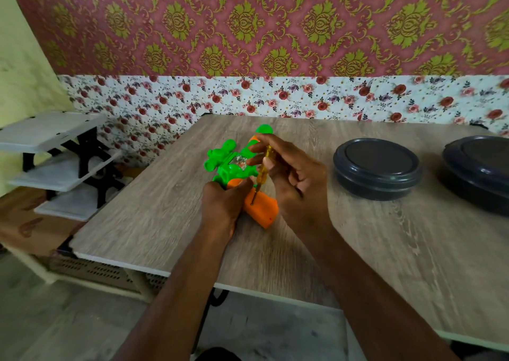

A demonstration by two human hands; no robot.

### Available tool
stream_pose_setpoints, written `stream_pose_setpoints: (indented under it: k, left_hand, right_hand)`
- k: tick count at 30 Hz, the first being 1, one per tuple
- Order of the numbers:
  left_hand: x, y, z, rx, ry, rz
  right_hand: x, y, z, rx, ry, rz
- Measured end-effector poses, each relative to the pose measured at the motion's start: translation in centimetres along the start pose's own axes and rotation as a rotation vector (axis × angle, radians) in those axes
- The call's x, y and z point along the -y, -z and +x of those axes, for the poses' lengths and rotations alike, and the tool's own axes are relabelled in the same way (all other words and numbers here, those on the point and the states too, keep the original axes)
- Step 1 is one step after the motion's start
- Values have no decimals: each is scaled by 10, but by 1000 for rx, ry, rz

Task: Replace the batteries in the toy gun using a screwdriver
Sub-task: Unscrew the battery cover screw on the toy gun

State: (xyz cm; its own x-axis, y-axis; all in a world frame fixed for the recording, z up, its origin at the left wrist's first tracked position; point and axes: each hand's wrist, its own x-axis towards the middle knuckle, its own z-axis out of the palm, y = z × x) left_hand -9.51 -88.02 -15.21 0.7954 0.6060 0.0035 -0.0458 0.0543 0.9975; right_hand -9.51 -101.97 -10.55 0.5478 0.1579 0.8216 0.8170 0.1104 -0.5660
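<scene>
Centre frame, on the desk (154,217): left hand (223,206) grips the toy gun (227,172). Its long axis runs diagonally, green muzzle toward upper right, orange grip (263,210) toward lower right. The screwdriver (263,170) stands near-upright, tip in the grip, handle pinched by right hand (292,184). Right: two dark containers (376,168).

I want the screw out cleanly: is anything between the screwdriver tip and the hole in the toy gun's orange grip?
Nothing visible. The screwdriver, pinched by the right hand, has its tip in the hole of the toy gun; the left hand grips it beside the hole.
</scene>
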Motion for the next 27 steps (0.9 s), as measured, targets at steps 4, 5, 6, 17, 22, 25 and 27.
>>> stream_pose_setpoints:
  k: [4, 5, 6, 17, 22, 25, 27]
  left_hand:
    - [-1, 0, 0, -9, 4, 16]
    - [-1, 0, 0, -6, 10, 8]
    - [0, 0, 0, -7, 13, 6]
    - [3, -1, 3, -11, 5, 28]
    - [2, -1, 3, -5, 17, -7]
    - [3, 0, 3, -3, 19, -5]
    - [2, -1, 3, -4, 16, 7]
  right_hand:
    - [1, -5, 1, -35, 94, -103]
    - [0, -5, 2, -44, 105, -125]
    - [-1, -4, 2, -49, 105, -136]
    - [0, -3, 4, -39, -8, 20]
    - [1, -1, 1, -7, -12, 28]
    - [1, -4, 3, -38, 37, -11]
    - [-1, -2, 4, -35, 27, -20]
